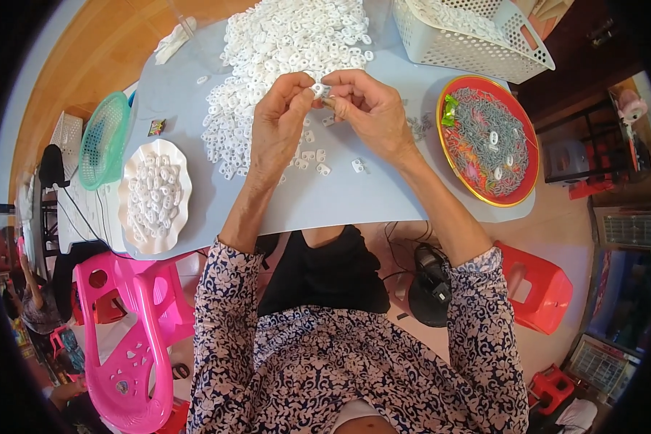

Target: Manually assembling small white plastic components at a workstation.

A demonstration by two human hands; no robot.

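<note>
Over the near edge of a large heap of small white plastic pieces [296, 36], my two hands meet fingertip to fingertip. My left hand [278, 119] pinches one small white plastic piece [317, 90] between thumb and fingers. Against its right side, my right hand [372, 108] is closed with thumb and fingertips together. Something small and greyish shows at those fingertips, too small to name. A few loose white pieces [323, 168] lie on the pale table [217, 195] below my hands. To the right, a round red tray with a gold rim [445, 137] holds many small grey metal pieces [495, 119].
A scalloped white dish [130, 224] of white pieces stands at the table's left. A white perforated basket [463, 58] sits at the back right. A green wrapper [450, 111] lies in the tray. A pink chair [141, 362] and red stool [550, 286] flank me.
</note>
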